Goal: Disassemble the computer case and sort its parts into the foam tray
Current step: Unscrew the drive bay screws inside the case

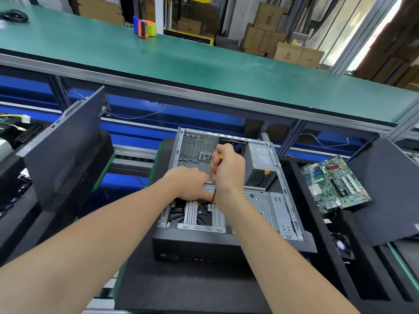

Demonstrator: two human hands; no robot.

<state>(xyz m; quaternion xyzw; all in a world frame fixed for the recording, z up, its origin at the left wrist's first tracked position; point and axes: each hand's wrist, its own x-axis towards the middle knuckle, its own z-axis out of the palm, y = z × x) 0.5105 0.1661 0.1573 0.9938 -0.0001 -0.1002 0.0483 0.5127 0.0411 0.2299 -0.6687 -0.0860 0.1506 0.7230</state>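
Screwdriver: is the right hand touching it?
Touching. The head view shows the right hand curled round the screwdriver handle, shaft emerging below the fingers.

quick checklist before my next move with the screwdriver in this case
1. Grip on tool: right hand holds the screwdriver by its handle. Ok.
2. Tip seated: the shaft runs down to a small bracket on the drive cage, but the tip itself is too small to judge. Cannot tell.
3. Steadying hand: left hand rests on the cage beside the shaft. Ok.
4. Case stable: computer case lies flat, open side up. Ok.
5. Motherboard clear of the work: it lies outside the case, to its right. Ok.
6. Case emptied: power supply sits inside, not yet removed. Not ok.
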